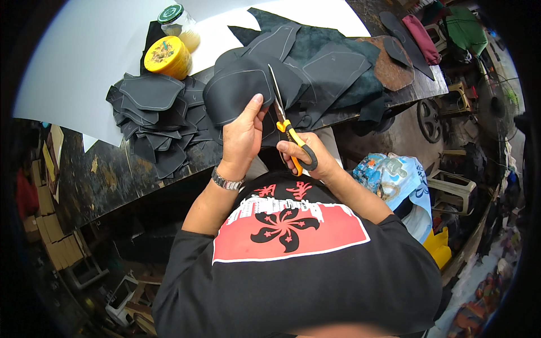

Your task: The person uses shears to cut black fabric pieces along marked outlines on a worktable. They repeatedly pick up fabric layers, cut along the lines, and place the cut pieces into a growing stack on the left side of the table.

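My left hand (245, 134) grips a black leather piece (236, 90) by its near edge, thumb on top; a pale line runs around the piece's outline. In my right hand (313, 153) is a pair of scissors (288, 128) with yellow and black handles, my fingers through the loops. Their blades point away from me along the right side of the held piece, apparently parted. Beyond and to the right lie more marked black leather pieces (338, 67) over a dark hide. A stack of cut black pieces (151, 93) rests left of my left hand.
A yellow-lidded tub (168, 58) and a glass jar with a green lid (179, 25) stand behind the stack. White sheeting (84, 56) covers the table's far left. A brown board (386, 65) lies at the right end. Below it, a blue patterned bag (394, 180) sits beside stools.
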### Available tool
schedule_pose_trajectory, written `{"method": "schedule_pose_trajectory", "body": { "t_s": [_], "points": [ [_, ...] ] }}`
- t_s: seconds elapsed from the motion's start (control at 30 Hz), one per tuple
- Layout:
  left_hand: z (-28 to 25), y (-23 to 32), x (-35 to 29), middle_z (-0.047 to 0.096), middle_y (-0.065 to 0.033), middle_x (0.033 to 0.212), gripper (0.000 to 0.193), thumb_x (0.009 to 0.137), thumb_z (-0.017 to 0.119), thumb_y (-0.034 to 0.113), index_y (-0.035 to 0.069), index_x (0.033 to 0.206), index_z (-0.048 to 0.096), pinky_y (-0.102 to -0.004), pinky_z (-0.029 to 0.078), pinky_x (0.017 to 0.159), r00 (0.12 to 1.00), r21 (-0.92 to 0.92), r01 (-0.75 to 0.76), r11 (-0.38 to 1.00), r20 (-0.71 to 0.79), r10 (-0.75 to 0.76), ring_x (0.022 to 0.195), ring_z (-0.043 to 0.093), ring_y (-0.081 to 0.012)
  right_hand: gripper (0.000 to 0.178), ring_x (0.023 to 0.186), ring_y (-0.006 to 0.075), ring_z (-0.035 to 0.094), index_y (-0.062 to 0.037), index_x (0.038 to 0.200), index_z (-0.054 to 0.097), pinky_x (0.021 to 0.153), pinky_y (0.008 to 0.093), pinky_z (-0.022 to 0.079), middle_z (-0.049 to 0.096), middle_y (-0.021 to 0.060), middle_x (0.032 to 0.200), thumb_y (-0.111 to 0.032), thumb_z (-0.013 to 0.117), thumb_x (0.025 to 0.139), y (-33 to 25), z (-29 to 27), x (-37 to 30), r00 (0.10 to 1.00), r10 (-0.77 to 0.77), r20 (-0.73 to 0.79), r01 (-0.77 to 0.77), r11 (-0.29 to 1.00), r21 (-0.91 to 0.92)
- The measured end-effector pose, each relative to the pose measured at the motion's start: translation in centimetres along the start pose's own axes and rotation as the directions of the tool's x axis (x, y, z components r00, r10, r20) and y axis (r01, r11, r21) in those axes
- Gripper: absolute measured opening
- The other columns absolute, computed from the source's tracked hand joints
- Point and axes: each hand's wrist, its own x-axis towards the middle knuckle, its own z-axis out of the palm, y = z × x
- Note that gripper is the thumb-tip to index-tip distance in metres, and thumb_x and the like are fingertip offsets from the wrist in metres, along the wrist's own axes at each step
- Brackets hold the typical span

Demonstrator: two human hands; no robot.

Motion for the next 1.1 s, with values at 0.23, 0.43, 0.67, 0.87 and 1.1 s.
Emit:
{"method": "schedule_pose_trajectory", "body": {
  "t_s": [0.23,0.43,0.67,0.87,1.1],
  "points": [
    [-0.2,-0.3,-1.1,0.066,-0.0073,0.107,0.018,0.092,0.06,0.002,0.003,0.109,0.063,-0.0333,0.051,0.092,1.0,-0.007,0.011,1.0,-0.009,-0.011,0.099,0.064,-0.0179,0.037,0.047,0.0077,0.05,-0.0069,0.071,0.056,0.043,0.0212,0.039,0.053,-0.0001,0.06,-0.037,0.073,0.085,-0.1,0.3,0.2,0.999,-0.034,0.015,0.033,0.996,0.077],
    [-0.3,-0.5,-1.1,0.066,-0.0075,0.107,0.017,0.092,0.06,0.002,0.003,0.109,0.063,-0.0338,0.051,0.092,0.998,-0.002,0.042,0.999,-0.037,-0.042,0.099,0.064,-0.0182,0.039,0.045,0.0066,0.049,-0.0077,0.066,0.054,0.041,0.0201,0.037,0.051,-0.0016,0.056,-0.036,0.074,0.085,0.4,0.1,-0.4,1.0,-0.027,0.016,0.026,0.999,0.02],
    [-0.2,-0.6,-1.5,0.066,-0.0084,0.108,0.017,0.094,0.058,0.003,0.002,0.111,0.062,-0.0347,0.051,0.094,0.997,0.016,0.035,0.999,0.065,-0.036,0.1,0.064,-0.0195,0.038,0.047,0.008,0.052,-0.0059,0.07,0.056,0.043,0.0216,0.041,0.054,0.001,0.06,-0.037,0.073,0.085,-0.4,0.0,-0.2,1.0,-0.005,0.001,0.004,0.997,0.08],
    [-0.4,-0.8,-1.9,0.065,-0.0089,0.109,0.019,0.094,0.058,0.003,0.0,0.112,0.061,-0.0349,0.05,0.095,0.996,0.033,0.062,0.998,0.068,-0.064,0.101,0.064,-0.0202,0.036,0.046,0.0079,0.05,-0.0065,0.071,0.055,0.042,0.0213,0.04,0.053,0.0008,0.059,-0.035,0.073,0.085,0.0,-0.1,0.1,0.999,-0.041,0.017,0.038,0.992,0.119],
    [0.1,-0.6,-1.8,0.064,-0.0071,0.11,0.024,0.092,0.061,0.004,0.004,0.116,0.059,-0.0338,0.053,0.089,0.996,0.062,0.085,0.994,-0.011,-0.085,0.099,0.064,-0.0186,0.037,0.043,0.0064,0.048,-0.0081,0.069,0.054,0.04,0.021,0.037,0.051,-0.0009,0.054,-0.034,0.074,0.085,0.8,-0.4,0.0,0.998,-0.065,-0.023,0.066,0.997,0.032]
  ]
}}
